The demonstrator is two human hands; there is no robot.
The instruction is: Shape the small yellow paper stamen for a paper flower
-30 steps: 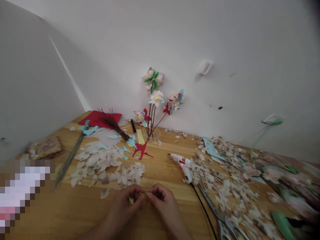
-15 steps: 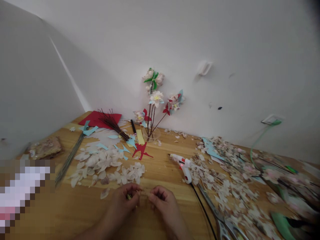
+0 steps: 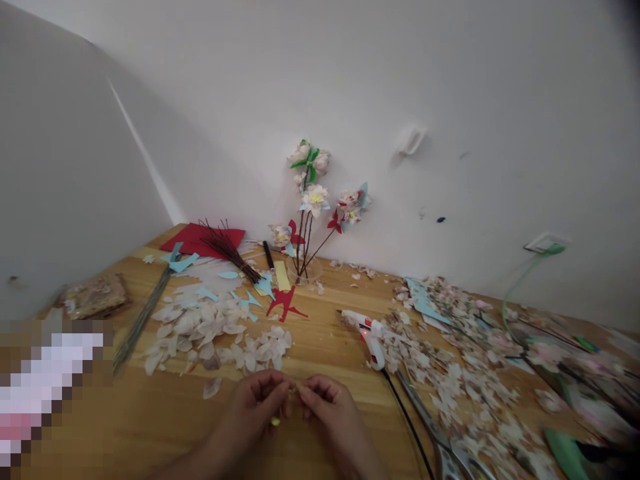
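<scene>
My left hand (image 3: pixel 257 403) is closed in a pinch, with a small yellow piece (image 3: pixel 275 421) showing below its fingers. Most of that piece is hidden, so its kind is unclear. Close beside it, my right hand (image 3: pixel 327 403) pinches too, and the fingertips of both hands nearly meet over the wooden table (image 3: pixel 175 427). Something tiny and pale seems to lie between the fingertips, too small to name. Just beyond my hands are loose white petals (image 3: pixel 260 349). To the right lies a white glue gun (image 3: pixel 367 330) with a red light lit.
Handmade flowers (image 3: pixel 315 199) stand in a clear holder by the wall. Scissors (image 3: pixel 440 437) and the glue gun's black cord (image 3: pixel 407 417) lie at right, beside scattered petals (image 3: pixel 455 383). Brown stems (image 3: pixel 233 253), red cut felt (image 3: pixel 285 305) and grey-green wires (image 3: pixel 147 313) lie farther left.
My hands have come closer together, their fingertips now almost touching. The yellow piece shows lower, under my left fingers instead of inside the curled hand. The view has shifted slightly.
</scene>
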